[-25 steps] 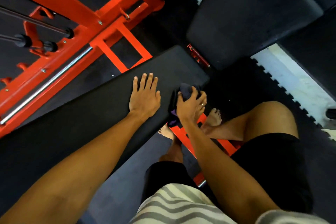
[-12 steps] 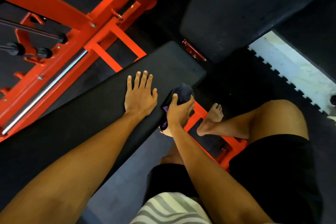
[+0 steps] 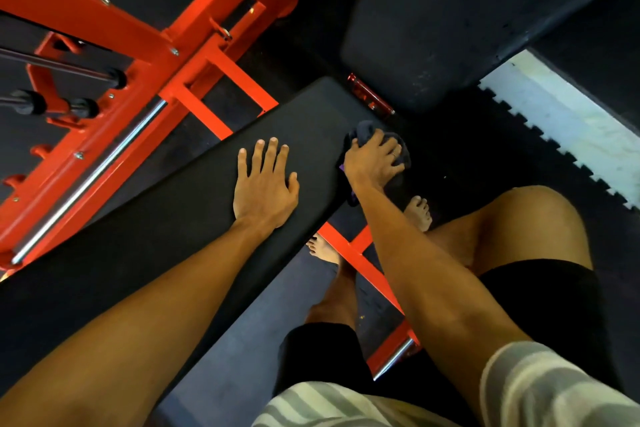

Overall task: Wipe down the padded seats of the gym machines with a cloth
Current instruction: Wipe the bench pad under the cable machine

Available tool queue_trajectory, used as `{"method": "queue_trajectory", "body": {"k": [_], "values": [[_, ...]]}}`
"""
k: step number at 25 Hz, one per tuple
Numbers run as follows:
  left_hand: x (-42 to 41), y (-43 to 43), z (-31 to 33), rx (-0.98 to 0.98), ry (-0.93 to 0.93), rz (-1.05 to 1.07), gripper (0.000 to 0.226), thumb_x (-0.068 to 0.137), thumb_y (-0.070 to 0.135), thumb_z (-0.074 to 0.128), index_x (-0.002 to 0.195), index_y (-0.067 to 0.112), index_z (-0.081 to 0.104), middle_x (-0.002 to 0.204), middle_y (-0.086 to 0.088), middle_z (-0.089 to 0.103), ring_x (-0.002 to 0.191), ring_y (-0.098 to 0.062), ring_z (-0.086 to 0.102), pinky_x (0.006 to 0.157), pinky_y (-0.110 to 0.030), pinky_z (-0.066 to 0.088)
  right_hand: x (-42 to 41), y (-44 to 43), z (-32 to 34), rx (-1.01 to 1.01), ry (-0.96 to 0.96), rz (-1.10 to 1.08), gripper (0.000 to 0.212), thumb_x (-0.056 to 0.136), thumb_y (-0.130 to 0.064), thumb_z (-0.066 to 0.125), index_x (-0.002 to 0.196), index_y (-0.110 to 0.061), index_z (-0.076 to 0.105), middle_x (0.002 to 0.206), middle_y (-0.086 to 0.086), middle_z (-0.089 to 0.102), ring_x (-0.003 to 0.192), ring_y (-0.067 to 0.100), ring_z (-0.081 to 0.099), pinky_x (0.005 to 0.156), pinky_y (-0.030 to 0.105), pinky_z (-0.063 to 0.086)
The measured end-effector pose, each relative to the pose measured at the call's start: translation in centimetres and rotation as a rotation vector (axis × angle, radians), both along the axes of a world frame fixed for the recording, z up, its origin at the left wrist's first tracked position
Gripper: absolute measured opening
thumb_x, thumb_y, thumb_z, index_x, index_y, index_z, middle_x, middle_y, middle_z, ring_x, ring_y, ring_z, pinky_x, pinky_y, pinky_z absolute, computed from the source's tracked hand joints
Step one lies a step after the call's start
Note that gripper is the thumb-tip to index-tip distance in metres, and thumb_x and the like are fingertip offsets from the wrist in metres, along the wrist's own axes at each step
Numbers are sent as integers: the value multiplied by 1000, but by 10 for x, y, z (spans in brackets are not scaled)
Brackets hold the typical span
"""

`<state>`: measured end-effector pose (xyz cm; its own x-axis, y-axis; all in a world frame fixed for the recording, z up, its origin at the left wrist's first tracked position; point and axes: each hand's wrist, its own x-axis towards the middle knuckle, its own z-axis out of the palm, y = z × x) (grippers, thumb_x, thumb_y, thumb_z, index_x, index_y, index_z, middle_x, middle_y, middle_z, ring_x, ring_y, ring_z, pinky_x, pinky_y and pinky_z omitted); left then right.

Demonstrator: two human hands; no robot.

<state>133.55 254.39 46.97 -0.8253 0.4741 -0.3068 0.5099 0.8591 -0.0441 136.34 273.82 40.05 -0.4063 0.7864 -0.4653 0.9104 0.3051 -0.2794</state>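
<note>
— How do the grips stand?
— The right grip (image 3: 374,163) is curled round a bunched dark cloth (image 3: 363,133) at the end corner of the long padded seat (image 3: 173,218). The left grip (image 3: 265,185) lies flat on that seat, fingers straight and slightly spread, near the right.
— And around the seat?
— A red frame (image 3: 138,87) runs along its far side, a second dark pad (image 3: 450,28) stands beyond its end, and a bare foot (image 3: 420,213) is on the floor beside its corner.

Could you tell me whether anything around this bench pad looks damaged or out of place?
Nothing stands out: the bench pad looks intact, the left hand rests flat on it, the right hand grips the cloth at its edge.
</note>
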Motion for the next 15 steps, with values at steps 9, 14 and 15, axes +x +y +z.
{"method": "queue_trajectory", "body": {"k": [9, 14, 15], "values": [[0, 0, 3, -7, 8, 1, 63, 102, 41, 26, 157, 13, 32, 166, -9, 26, 154, -28, 18, 126, -53, 7, 42, -23, 25, 34, 431, 670, 63, 91, -55, 63, 142, -18, 56, 146, 6, 57, 141, 28, 47, 120, 48, 28], [-3, 2, 2, -15, 4, -14, 62, 102, 41, 37, 157, 12, 32, 165, -9, 28, 154, -28, 20, 125, -53, 9, 14, 56, -11, -160, 77, 441, 73, 91, -72, 51, 155, -41, 35, 168, 0, 22, 156, 34, 13, 123, 60, 11], [-7, 4, 1, -12, -2, -9, 62, 102, 40, 38, 157, 12, 32, 165, -9, 28, 154, -28, 19, 125, -53, 7, -3, 61, -14, -224, 60, 376, 74, 92, -70, 51, 157, -40, 32, 169, 2, 20, 156, 35, 10, 124, 59, 12]]}}
